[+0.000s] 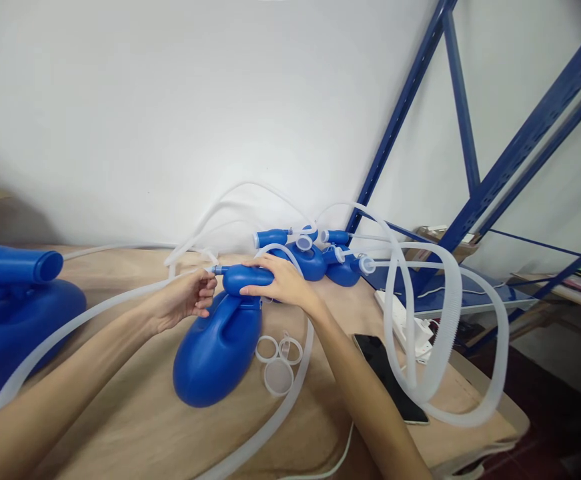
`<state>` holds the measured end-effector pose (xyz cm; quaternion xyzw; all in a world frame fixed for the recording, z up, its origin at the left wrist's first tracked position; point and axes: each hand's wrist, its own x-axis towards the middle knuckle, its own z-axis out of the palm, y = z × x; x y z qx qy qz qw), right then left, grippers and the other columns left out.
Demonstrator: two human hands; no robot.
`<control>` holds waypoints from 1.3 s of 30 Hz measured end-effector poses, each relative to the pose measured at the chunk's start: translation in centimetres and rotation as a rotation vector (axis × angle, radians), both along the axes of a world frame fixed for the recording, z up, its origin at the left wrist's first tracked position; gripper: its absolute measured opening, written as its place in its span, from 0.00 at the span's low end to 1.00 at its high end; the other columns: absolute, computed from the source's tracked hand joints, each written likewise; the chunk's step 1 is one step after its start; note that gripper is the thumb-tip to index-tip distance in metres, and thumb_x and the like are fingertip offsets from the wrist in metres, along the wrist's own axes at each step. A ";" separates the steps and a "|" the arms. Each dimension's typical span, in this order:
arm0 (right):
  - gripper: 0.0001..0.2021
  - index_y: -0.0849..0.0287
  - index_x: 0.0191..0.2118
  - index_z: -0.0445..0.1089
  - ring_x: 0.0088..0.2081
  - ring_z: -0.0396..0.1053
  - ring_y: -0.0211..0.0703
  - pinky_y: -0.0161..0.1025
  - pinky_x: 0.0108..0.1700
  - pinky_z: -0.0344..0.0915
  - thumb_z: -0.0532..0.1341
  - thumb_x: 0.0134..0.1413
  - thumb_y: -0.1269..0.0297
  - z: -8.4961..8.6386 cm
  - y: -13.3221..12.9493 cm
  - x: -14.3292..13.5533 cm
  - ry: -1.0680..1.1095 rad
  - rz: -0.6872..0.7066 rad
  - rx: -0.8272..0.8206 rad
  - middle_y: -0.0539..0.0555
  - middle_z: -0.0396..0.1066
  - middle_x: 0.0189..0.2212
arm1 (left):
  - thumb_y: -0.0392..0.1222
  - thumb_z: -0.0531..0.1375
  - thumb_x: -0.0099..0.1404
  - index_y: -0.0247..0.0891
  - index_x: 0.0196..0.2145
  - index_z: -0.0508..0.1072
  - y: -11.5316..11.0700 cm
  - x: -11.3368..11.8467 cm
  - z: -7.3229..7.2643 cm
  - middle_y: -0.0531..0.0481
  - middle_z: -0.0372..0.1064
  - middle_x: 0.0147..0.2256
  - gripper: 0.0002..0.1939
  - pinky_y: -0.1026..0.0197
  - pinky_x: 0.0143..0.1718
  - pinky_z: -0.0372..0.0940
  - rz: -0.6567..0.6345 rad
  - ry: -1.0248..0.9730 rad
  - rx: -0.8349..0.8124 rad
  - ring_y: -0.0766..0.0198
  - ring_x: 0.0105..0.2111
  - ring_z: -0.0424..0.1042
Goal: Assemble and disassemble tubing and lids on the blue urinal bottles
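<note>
My right hand (283,277) is wrapped over a blue plastic urinal-shaped head piece (237,280), thumb along its near side. This piece sits on the neck of a blue plastic bottle (215,357) with a handle opening, tilted on the table. Beside its narrow left end, my left hand (193,301) is closed, thumb and forefinger pinching a translucent tube (135,292) where it meets the blue nozzle; the other fingers are curled. The exact grip is partly hidden. Right of the bottle lie several clear plastic caps (279,375).
Another blue bottle (25,313) stands at the left. Further blue bottles (313,263) with tubes are at the back by the white wall. Coiled translucent tubes (500,373), a phone (387,377) and a power strip (395,313) lie right. A blue metal rack (463,220) rises there.
</note>
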<state>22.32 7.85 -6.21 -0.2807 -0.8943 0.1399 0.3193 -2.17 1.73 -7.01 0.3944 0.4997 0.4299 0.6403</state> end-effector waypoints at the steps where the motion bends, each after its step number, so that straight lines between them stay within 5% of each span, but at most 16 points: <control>1: 0.27 0.49 0.57 0.77 0.56 0.75 0.54 0.50 0.59 0.69 0.73 0.55 0.42 -0.1 0.1 0.0 0.004 0.001 -0.002 0.55 0.78 0.54 | 0.48 0.62 0.61 0.39 0.25 0.65 0.2 -0.2 -0.3 0.57 0.55 0.22 0.14 0.67 0.19 0.61 -0.003 0.019 0.032 0.70 0.19 0.54; 8: 0.26 0.51 0.56 0.78 0.54 0.76 0.53 0.49 0.58 0.69 0.74 0.55 0.45 -0.3 0.3 -0.1 0.047 -0.007 -0.066 0.55 0.79 0.54 | 0.58 0.66 0.60 0.37 0.33 0.80 0.6 -1.6 -0.8 0.49 0.71 0.29 0.20 0.62 0.30 0.70 -0.009 0.222 0.212 0.64 0.27 0.68; 29: 0.31 0.47 0.64 0.74 0.50 0.77 0.52 0.44 0.50 0.69 0.69 0.60 0.40 2.5 -3.5 -0.3 -0.235 -0.162 0.168 0.56 0.78 0.54 | 0.66 0.69 0.44 0.39 0.21 0.71 -1.1 -0.7 1.7 0.54 0.61 0.17 0.26 0.61 0.23 0.60 -0.028 0.412 0.105 0.65 0.19 0.62; 34: 0.31 0.45 0.62 0.76 0.53 0.77 0.55 0.48 0.53 0.70 0.70 0.57 0.37 2.9 -3.4 0.2 -0.185 -0.157 0.062 0.55 0.79 0.53 | 0.78 0.60 0.53 0.39 0.24 0.76 -1.2 -1.5 1.9 0.48 0.68 0.21 0.34 0.56 0.30 0.65 -0.112 0.775 0.376 0.57 0.25 0.70; 39: 0.31 0.45 0.61 0.77 0.58 0.75 0.61 0.56 0.58 0.69 0.70 0.56 0.37 2.5 -3.1 -0.1 -0.188 -0.196 0.002 0.56 0.77 0.57 | 0.78 0.53 0.63 0.41 0.39 0.79 -0.9 -3.3 1.6 0.44 0.79 0.36 0.36 0.53 0.36 0.67 0.070 1.214 0.739 0.50 0.36 0.76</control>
